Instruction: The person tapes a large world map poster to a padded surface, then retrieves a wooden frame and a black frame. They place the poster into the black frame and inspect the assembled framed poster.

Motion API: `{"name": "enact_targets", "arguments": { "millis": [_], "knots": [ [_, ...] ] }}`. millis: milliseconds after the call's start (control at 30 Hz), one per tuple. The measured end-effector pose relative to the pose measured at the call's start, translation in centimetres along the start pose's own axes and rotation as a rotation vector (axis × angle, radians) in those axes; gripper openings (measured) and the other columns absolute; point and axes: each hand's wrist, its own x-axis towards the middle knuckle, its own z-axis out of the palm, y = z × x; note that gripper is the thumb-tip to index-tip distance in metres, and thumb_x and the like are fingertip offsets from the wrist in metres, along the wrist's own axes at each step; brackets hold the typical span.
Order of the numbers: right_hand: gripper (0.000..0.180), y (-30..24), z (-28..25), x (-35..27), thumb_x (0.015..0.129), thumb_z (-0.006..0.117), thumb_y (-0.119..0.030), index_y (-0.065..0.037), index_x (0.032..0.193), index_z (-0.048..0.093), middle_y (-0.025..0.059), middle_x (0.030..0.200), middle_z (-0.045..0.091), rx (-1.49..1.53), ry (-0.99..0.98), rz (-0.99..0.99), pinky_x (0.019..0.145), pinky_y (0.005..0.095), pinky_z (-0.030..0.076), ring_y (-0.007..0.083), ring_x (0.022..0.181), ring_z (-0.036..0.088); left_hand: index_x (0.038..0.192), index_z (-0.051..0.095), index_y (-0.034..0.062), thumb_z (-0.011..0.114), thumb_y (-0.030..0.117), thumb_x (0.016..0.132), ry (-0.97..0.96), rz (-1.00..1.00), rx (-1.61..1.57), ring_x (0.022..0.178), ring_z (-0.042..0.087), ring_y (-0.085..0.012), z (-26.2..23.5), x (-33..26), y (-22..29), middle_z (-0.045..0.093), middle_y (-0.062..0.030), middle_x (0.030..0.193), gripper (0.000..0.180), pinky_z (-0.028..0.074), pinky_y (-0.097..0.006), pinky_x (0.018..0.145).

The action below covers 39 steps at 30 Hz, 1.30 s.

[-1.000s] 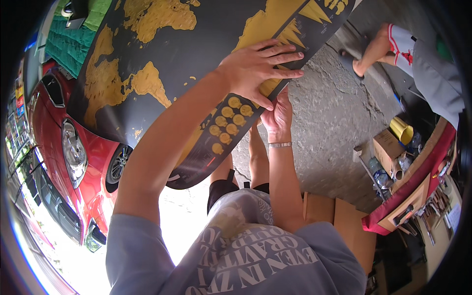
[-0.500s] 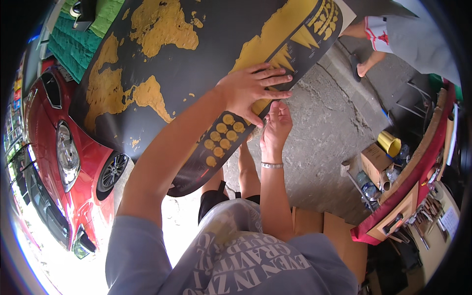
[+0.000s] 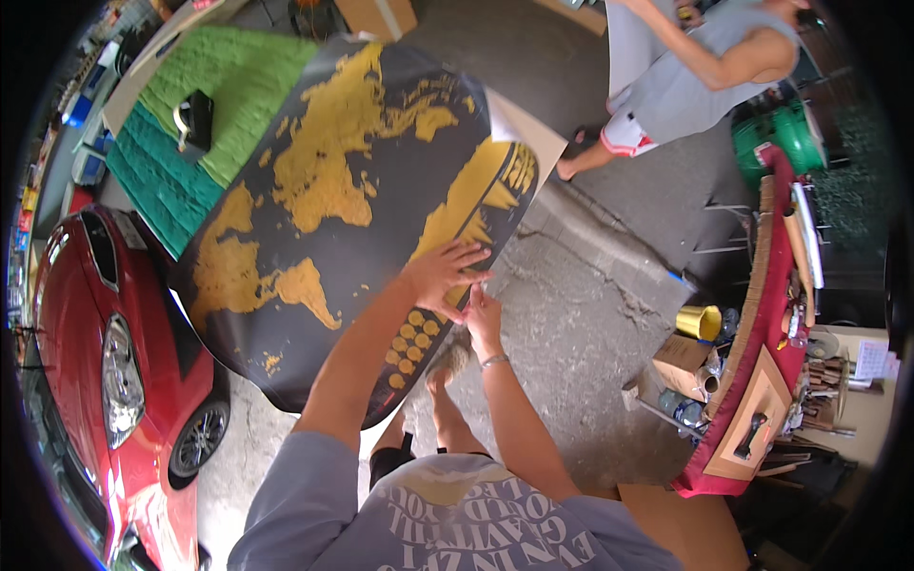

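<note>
A large black world map [image 3: 257, 333] with gold land areas lies slantwise in front of me, its far right corner over a pale board [image 3: 533, 143]. My left hand [image 3: 440, 280] rests on the map near its right edge, palm down with fingers spread. Just below it, my right hand [image 3: 484, 324] is closed at that edge, fingers pinched together by my left thumb. What the right fingers hold is too small to make out. Rows of gold circles [image 3: 411, 344] are printed beside both hands.
Green quilted cloth [image 3: 238, 81] beyond the map bears a black dispenser-like object [image 3: 194, 122]. A red car [image 3: 143, 362] stands close on the left. At right are a red-draped table [image 3: 709, 471], a cardboard box [image 3: 680, 362] and a yellow bucket [image 3: 698, 322]. Another person [image 3: 705, 90] stands far right.
The view has tilted up and back, showing more of the map's far end and the other person. Both hands stay at the map's right edge, in nearly the same pose.
</note>
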Motion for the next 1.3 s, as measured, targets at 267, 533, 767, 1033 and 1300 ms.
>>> {"name": "enact_targets", "arguments": {
  "millis": [267, 533, 767, 1033, 1300],
  "knots": [
    [0.027, 18.8, -16.0, -3.2, 0.095, 0.067, -0.022, 0.002, 0.108, 0.069, 0.0074, 0.089, 0.072, -0.584, -0.102, -0.407, 0.061, 0.0288, 0.053, 0.0149, 0.074, 0.067, 0.144, 0.052, 0.0087, 0.07, 0.042, 0.091, 0.166, -0.286, -0.287, 0.139, 0.045, -0.0358, -9.1, -9.2, 11.2, 0.047, -0.018, 0.151, 0.065, 0.037, -0.045, 0.115],
    [0.028, 23.0, -15.6, -25.3, 0.1, 0.059, -0.022, 0.004, 0.098, 0.068, 0.0133, 0.08, 0.069, -0.078, 0.192, 0.286, 0.054, 0.0303, 0.054, 0.0174, 0.064, 0.065, 0.121, 0.067, -0.0015, 0.068, 0.013, 0.095, 0.938, -0.76, -0.649, 0.113, 0.067, -0.0293, -10.3, -39.8, 22.7, 0.07, -0.0178, 0.12, 0.03, 0.05, -0.039, 0.099],
    [0.027, 20.3, -1.3, -30.9, 0.1, 0.058, -0.023, 0.0, 0.091, 0.07, 0.0086, 0.073, 0.07, -0.151, 0.23, -0.043, 0.053, 0.0309, 0.054, 0.016, 0.059, 0.065, 0.114, 0.068, -0.0021, 0.061, 0.028, 0.102, 1.063, -1.316, -0.714, 0.096, 0.07, -0.0191, -3.0, -65.3, 25.9, 0.074, -0.0135, 0.105, 0.033, 0.053, -0.031, 0.081],
    [0.028, 1.7, 6.0, -28.3, 0.104, 0.054, -0.022, 0.0, 0.097, 0.069, 0.0048, 0.078, 0.068, -0.143, 0.496, -0.577, 0.059, 0.026, 0.048, 0.0113, 0.066, 0.061, 0.112, 0.067, -0.001, 0.059, 0.033, 0.104, 1.476, -1.3, -0.704, 0.094, 0.069, -0.0177, -7.4, -73.4, 22.8, 0.072, -0.0107, 0.108, 0.036, 0.051, -0.032, 0.082],
    [0.028, -18.4, 20.2, -30.6, 0.105, 0.054, -0.023, 0.0, 0.111, 0.069, 0.0064, 0.091, 0.071, 0.085, 0.299, -0.592, 0.073, 0.0246, 0.053, 0.0107, 0.077, 0.064, 0.122, 0.064, -0.0046, 0.059, 0.023, 0.104, 1.115, -1.135, -0.711, 0.101, 0.069, -0.0211, -10.1, -70.6, 16.9, 0.071, -0.0137, 0.113, 0.033, 0.053, -0.033, 0.09]
  ]
}}
